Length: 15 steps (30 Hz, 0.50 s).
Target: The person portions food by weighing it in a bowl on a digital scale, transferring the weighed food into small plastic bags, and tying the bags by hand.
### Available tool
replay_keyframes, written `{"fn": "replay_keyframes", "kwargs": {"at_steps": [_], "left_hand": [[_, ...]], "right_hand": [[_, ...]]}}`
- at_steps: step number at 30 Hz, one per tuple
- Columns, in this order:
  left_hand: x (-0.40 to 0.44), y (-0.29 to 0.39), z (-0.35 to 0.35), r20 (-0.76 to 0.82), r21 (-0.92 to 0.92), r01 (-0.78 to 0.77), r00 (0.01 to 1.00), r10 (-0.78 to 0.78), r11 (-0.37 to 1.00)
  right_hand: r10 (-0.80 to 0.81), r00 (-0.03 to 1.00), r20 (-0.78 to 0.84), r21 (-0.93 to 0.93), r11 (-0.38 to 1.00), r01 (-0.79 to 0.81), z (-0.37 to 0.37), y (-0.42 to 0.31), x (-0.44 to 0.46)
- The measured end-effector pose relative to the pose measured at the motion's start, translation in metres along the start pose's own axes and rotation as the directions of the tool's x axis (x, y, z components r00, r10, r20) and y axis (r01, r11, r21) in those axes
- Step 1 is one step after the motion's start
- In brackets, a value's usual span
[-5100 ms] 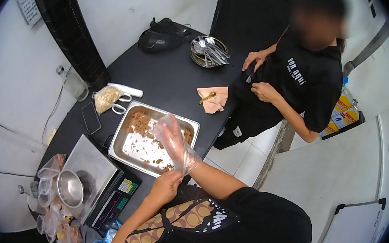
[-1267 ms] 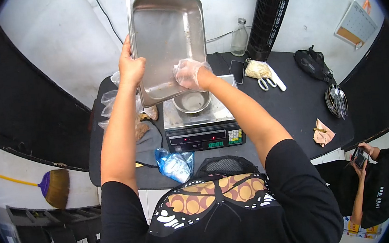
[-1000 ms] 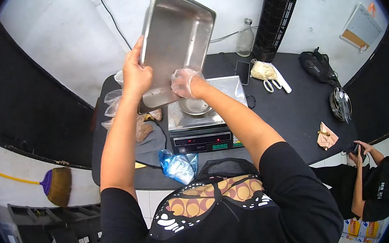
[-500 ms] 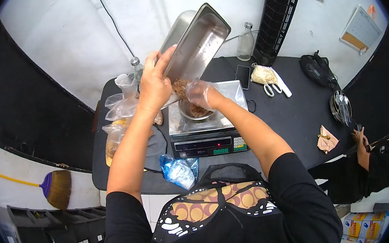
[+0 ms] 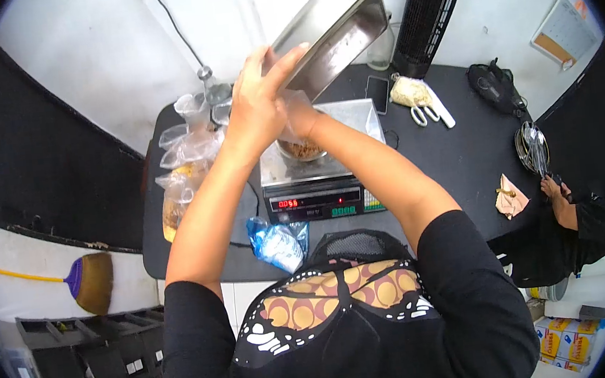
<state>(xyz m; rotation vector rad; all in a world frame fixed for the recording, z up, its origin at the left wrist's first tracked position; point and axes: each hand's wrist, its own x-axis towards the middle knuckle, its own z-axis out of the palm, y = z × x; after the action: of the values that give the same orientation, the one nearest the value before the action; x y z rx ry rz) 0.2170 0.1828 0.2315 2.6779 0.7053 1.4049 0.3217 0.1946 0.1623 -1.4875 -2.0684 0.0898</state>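
My left hand (image 5: 258,106) grips the long side of a steep-tilted steel pan (image 5: 343,39), thumb over the rim. Partly behind it, my right hand (image 5: 299,116) in a clear plastic glove is at the pan's lower edge; its fingers are mostly hidden. Right beneath is a round steel bowl (image 5: 321,156) with brown shredded food (image 5: 301,149) in it. The bowl stands on the metal plate of a scale (image 5: 365,121), whose red display is lit.
Several clear plastic bags (image 5: 186,153) stand left of the scale, a blue bag (image 5: 279,244) in front. A phone (image 5: 378,94), white scissors (image 5: 423,115), pink cloth (image 5: 511,196) and a bowl of cutlery (image 5: 532,149) lie rightward. Another person (image 5: 575,224) is at the right.
The pan, earlier over the table with food in it, has been lifted and tipped steeply over the bowl. Brown food now lies in the bowl. The display shows red digits. The other person has moved nearer the cutlery.
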Motion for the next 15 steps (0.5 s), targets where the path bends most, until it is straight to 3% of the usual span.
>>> {"fn": "replay_keyframes", "kwargs": {"at_steps": [3,5,7,8,11,14,15], "left_hand": [[-0.002,0.008,-0.007,0.006,-0.044,0.016,1.0,-0.016,0.999],[-0.006,0.008,-0.01,-0.028,-0.05,0.023,0.999,-0.024,0.998],[-0.007,0.013,-0.016,-0.05,-0.089,0.039,0.998,-0.044,0.995],[-0.008,0.013,-0.017,-0.062,-0.091,0.022,0.998,-0.028,0.996],[-0.008,0.015,-0.02,-0.083,-0.094,0.009,0.996,-0.017,0.996],[-0.01,0.014,-0.021,-0.088,-0.068,-0.008,0.996,0.002,0.998],[-0.011,0.014,-0.02,-0.086,-0.067,-0.005,0.996,0.0,0.998]], "right_hand": [[0.181,0.963,0.198,-0.09,0.982,-0.166,-0.016,-0.004,-0.006],[0.007,1.0,0.017,-0.177,0.984,-0.004,0.02,0.032,-0.013],[-0.195,0.967,-0.165,-0.292,0.946,0.141,0.05,0.068,-0.011],[-0.25,0.952,-0.178,-0.35,0.92,0.176,0.051,0.068,-0.008],[-0.205,0.967,-0.155,-0.281,0.947,0.155,0.041,0.063,-0.02],[0.064,0.976,0.209,-0.32,0.947,0.007,0.026,0.046,-0.018],[0.04,0.983,0.177,-0.299,0.954,0.015,0.026,0.046,-0.022]]}}
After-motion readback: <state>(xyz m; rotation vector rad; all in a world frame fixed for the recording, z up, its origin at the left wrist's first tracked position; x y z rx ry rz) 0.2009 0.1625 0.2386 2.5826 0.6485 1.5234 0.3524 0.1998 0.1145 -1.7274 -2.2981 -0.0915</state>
